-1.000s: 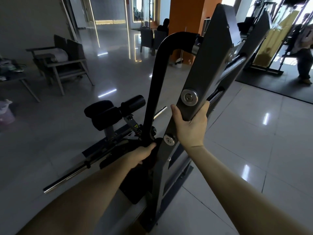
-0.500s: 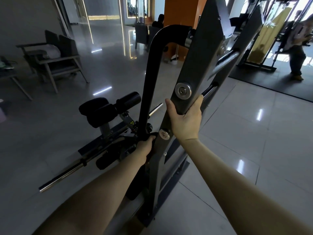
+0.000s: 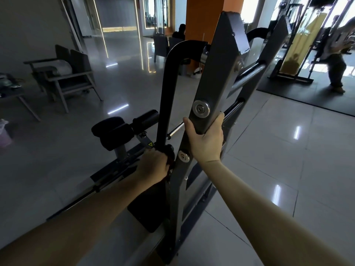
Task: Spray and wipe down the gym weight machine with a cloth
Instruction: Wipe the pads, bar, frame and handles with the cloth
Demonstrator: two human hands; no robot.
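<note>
— What am I wearing on the arms, going by the feed?

— On my screen the left forearm and right forearm are bare to the frame edge. The left hand and right hand are bare too. One right fingertip looks dark; polish or shadow, I can't tell.

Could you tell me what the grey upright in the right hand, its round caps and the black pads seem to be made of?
Grey upright: likely painted metal, with a satin sheen and wear at the top edge. Round cap: bare polished steel, mirror-bright. Black pads: probably foam under matte vinyl, judging by the soft rounded shape.
</note>
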